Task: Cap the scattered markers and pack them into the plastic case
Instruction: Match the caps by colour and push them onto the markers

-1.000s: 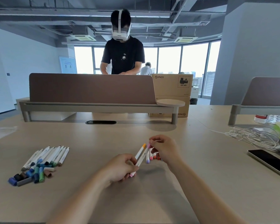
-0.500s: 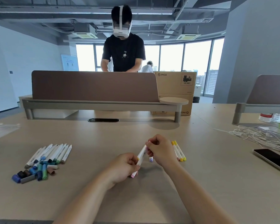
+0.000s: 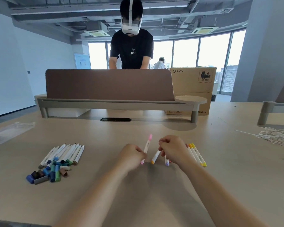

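A pale wooden desk [image 3: 154, 194] runs across an open office with tall windows behind. Near the middle of it, the left hand [image 3: 132, 155] has its grip curled tight around a pink marker [image 3: 147, 147], held almost upright with the pink cap on top. Just beside it the right hand [image 3: 172, 149] has its grip curled over an orange-ended marker [image 3: 155, 157], which slants down toward the desk. A purple-ended marker [image 3: 166, 163] pokes out under the same hand; I cannot tell whether it is held. Two yellow markers [image 3: 196, 154] lie side by side just right of that hand.

Well off to the left lies a row of white uncapped markers [image 3: 64, 154], with a heap of blue, green and brown caps [image 3: 51, 172] at its near end. At the far left edge is a faint clear plastic case [image 3: 8, 133]. White cables [image 3: 277, 136] sprawl at the right. Beyond a brown divider [image 3: 110, 84] stands a person in a headset [image 3: 131, 51], next to a cardboard box [image 3: 192, 79].
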Tool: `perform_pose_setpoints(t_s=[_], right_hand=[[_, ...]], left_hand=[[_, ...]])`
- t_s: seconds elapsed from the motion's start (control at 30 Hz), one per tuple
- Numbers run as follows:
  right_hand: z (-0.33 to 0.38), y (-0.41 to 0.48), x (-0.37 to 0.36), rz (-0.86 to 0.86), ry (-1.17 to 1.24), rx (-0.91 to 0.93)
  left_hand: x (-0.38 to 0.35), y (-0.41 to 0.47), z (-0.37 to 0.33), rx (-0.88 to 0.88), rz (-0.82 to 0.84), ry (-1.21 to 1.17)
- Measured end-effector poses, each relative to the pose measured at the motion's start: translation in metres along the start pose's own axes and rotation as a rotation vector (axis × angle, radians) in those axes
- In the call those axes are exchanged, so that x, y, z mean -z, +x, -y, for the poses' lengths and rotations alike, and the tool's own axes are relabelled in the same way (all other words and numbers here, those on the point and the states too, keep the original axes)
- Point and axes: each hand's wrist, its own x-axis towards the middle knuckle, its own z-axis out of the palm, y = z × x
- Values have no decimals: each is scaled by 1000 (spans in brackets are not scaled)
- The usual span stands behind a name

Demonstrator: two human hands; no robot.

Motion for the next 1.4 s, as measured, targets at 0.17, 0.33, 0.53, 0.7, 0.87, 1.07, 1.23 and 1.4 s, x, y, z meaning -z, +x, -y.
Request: perform_pose_setpoints(t_s=[0.17,0.33,0.53,0.7,0.87,1.07,1.23,1.4], right_hand=[[-5,11,-6,13,-84,23],[-1,12,-3,-55,-18,18],[3,8,0,-82,45,24],[8,-4,1,-93,40,35],[25,-14,-15,-54,24,43],[61,-26,-62,65,-16,123],[99,-31,-117,238,-88,206],[118,-25,-180,402,-198,226]], left_hand=[[-13,16,-4,26,50,204],[-24,32,-8,-20,133,185],[-28,38,-8,-52,281,94],[-22,29,-11,-63,205,46],[7,9,-5,-128,121,26],[68,-18,23,-105,8,-1],[131,-40,53,-91,-98,23],[182,-49,91,21,-217,-156]])
